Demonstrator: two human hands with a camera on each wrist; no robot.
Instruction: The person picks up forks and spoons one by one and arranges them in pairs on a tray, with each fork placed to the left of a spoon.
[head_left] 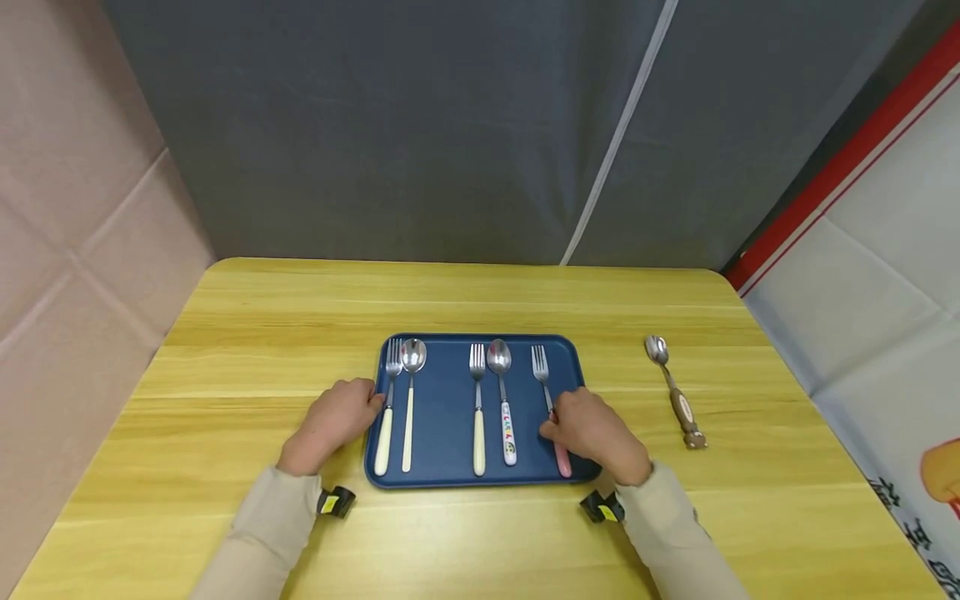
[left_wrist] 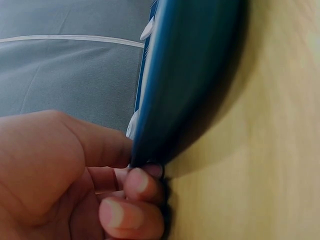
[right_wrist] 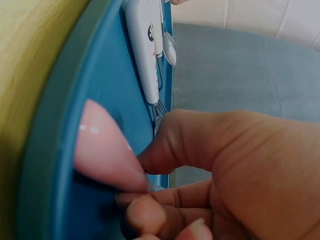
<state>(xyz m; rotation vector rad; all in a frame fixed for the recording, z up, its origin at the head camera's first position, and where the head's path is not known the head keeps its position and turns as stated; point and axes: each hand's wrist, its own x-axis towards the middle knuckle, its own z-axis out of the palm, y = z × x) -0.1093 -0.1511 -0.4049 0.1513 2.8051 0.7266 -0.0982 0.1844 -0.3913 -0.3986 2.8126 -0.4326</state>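
A dark blue tray [head_left: 446, 417] lies on the table with a row of cutlery on it. My left hand [head_left: 333, 421] grips its left rim, thumb above and fingers curled beneath in the left wrist view. At the tray's right side my right hand [head_left: 597, 432] pinches a pink-handled fork [head_left: 563, 460] between thumb and finger; the hand hides part of the handle. Left on the tray are a cream-handled fork [head_left: 384, 437] and a cream-handled spoon [head_left: 408, 425]. Mid-tray lie another cream-handled fork [head_left: 478, 437] and a spoon with a white patterned handle [head_left: 507, 433].
A brown-handled spoon [head_left: 681, 407] lies on the wooden table [head_left: 315, 317] to the right of the tray. Behind the table hangs a grey cloth [head_left: 412, 150]. A pale wall [head_left: 67, 183] stands at the left, and a white banner with a red border [head_left: 885, 233] at the right.
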